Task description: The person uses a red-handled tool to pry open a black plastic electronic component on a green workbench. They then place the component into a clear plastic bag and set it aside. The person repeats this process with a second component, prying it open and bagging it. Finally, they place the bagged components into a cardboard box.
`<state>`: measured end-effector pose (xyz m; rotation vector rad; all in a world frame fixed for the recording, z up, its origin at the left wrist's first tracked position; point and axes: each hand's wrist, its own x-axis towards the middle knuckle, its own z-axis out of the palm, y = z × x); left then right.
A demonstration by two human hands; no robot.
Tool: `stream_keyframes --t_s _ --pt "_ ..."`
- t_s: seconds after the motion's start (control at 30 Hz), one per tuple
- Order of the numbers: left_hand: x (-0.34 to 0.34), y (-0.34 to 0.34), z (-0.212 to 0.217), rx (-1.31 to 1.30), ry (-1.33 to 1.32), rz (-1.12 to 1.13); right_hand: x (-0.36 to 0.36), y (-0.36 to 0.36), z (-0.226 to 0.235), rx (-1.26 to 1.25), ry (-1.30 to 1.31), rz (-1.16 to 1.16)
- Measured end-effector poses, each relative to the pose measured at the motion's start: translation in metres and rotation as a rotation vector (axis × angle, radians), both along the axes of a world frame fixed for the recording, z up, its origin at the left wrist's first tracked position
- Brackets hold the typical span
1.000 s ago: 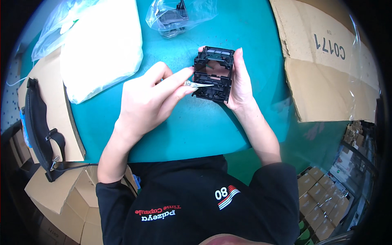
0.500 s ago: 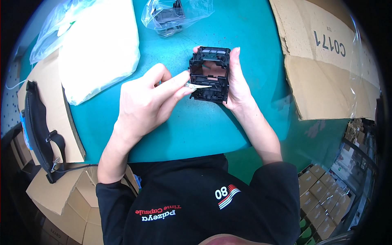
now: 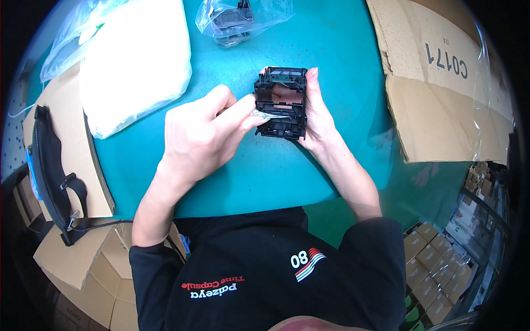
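I hold the black plastic frame [image 3: 280, 103] upright just above the teal desk [image 3: 337, 49], my right hand [image 3: 317, 118] wrapped around its right side, fingers behind and thumb along the edge. My left hand [image 3: 201, 135] pinches a small pale strip [image 3: 270, 115] between thumb and forefinger and presses its tip against the left side of the frame's middle opening. Over the last second the frame has slid a little up and away from me, and my left hand has followed it, keeping the strip at the same spot; I judge the strip is partly seated but not let go. Beyond the frame lies a clear bag [image 3: 243, 19] with another black part inside. To the left sits a white foam sheet [image 3: 135, 60], and a cardboard box [image 3: 436, 83] lies at the right.
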<state>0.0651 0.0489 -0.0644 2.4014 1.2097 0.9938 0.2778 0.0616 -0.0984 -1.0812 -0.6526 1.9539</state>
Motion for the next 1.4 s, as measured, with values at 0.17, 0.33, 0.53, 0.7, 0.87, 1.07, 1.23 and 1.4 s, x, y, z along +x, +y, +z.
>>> stream_keyframes --t_s 0.17,0.33,0.53,0.7,0.87,1.07,1.23,1.4 --pt "0.001 0.000 0.003 -0.002 -0.028 -0.012 -0.003 -0.001 0.004 -0.030 -0.023 -0.001" --pt "-0.005 0.005 0.002 0.029 -0.038 -0.075 -0.005 -0.003 0.002 0.002 0.050 -0.014" --pt "-0.007 0.009 0.008 -0.052 -0.060 -0.174 0.016 0.019 0.000 0.384 0.189 -0.058" --pt "-0.008 0.009 0.002 -0.191 0.159 -0.310 0.030 0.028 0.003 0.584 0.101 -0.095" --pt "-0.011 0.014 -0.002 -0.240 0.263 -0.443 0.029 0.031 -0.001 0.907 -0.041 -0.065" --pt "0.003 0.008 0.002 -0.177 -0.247 -0.156 0.025 0.022 0.026 1.506 -0.837 -0.012" --pt "0.013 0.002 -0.011 -0.125 -0.289 -0.172 0.015 0.014 0.018 1.649 -0.816 -0.023" --pt "0.011 -0.003 -0.013 -0.417 -0.921 -0.242 0.021 0.023 0.023 1.286 -0.360 -0.093"
